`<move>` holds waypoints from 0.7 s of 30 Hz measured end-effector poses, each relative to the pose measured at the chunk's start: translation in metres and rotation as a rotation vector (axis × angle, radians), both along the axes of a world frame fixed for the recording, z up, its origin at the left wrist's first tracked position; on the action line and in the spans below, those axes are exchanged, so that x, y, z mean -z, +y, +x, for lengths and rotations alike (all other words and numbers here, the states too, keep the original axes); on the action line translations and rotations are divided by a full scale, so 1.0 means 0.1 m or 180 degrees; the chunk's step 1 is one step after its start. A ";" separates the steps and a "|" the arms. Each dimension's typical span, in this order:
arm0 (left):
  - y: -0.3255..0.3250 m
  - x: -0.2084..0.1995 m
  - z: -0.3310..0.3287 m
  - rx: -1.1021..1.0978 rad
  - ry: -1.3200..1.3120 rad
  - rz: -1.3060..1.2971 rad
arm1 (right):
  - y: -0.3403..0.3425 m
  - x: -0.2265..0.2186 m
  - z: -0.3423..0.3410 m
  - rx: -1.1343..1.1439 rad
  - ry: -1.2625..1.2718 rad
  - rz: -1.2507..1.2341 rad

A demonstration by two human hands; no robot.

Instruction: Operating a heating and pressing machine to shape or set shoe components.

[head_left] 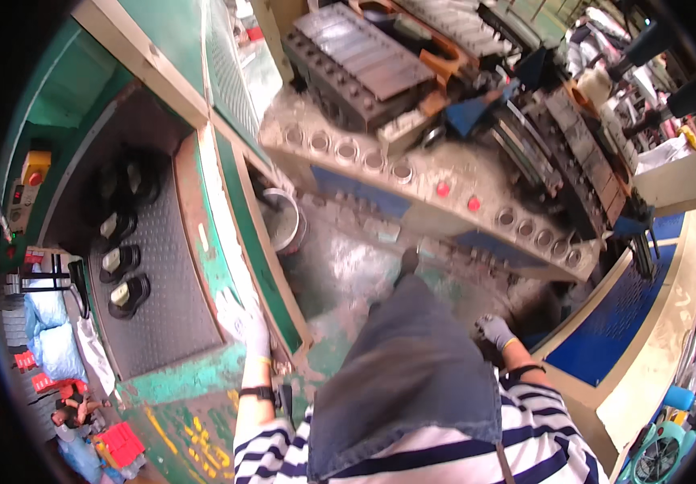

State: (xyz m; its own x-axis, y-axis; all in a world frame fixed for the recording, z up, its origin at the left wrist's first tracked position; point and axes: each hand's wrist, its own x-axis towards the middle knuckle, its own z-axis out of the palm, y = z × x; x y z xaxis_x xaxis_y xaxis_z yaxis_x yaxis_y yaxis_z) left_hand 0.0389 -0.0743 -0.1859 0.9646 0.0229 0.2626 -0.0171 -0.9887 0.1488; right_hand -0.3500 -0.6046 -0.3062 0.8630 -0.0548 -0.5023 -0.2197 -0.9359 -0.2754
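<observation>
My left hand [244, 323], in a pale glove, has its fingers stretched out over the pale edge of a green machine frame [223, 214]. Whether it presses on that edge I cannot tell. Beside it, inside the frame, several black shoe-like pieces [127, 296] with pale patches stand in a row on a dark studded plate [178, 274]. My right hand [495, 331], also gloved, hangs low at my right side. Its fingers are loosely bent with dark gaps between them, and I see nothing held. A dark apron [412, 363] covers my front.
Ahead stands a beige machine bench [445, 194] with round sockets, red buttons [474, 203] and heavy metal moulds [364, 56]. A white bucket [298, 222] sits between the machines. At right is a blue-panelled beige machine [606, 331]; a teal fan [661, 454] stands near the lower right.
</observation>
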 end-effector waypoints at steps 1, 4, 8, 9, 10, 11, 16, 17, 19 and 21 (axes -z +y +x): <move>0.05 0.01 0.05 -0.0107 0.0138 0.0000 | 0.06 -0.03 0.23 0.0597 0.0365 0.0360; 0.12 0.14 0.29 0.0033 -0.0120 0.0460 | 0.30 -0.17 0.77 0.2282 0.0292 0.1507; -0.44 -0.12 0.93 0.0209 0.0455 0.0121 | 0.47 -0.99 1.82 0.1235 -0.0816 0.1618; -0.41 -0.09 1.10 0.0086 0.0177 0.0191 | 0.57 -1.29 2.25 0.1428 -0.0704 0.1895; -0.32 -0.08 1.24 0.0016 0.0110 0.0220 | 0.63 -1.64 2.67 0.1614 -0.0577 0.2176; -0.32 -0.11 1.44 -0.0114 0.0299 0.0266 | 0.73 -2.13 3.08 0.1553 -0.0848 0.2113; -0.58 -0.17 2.14 -0.0597 0.0691 0.0275 | 0.18 -2.77 4.82 0.1537 -0.2745 0.2470; -0.60 -0.21 2.18 -0.0640 0.0688 0.0260 | 0.02 -2.92 5.14 0.1433 -0.2967 0.2062; -0.76 -0.28 2.26 -0.0674 0.0821 0.0189 | -0.40 -3.11 5.67 0.1534 -0.3157 0.1547; -0.82 -0.25 2.31 -0.0671 0.0798 0.0194 | -0.97 -2.97 6.19 0.1667 -0.3276 0.1151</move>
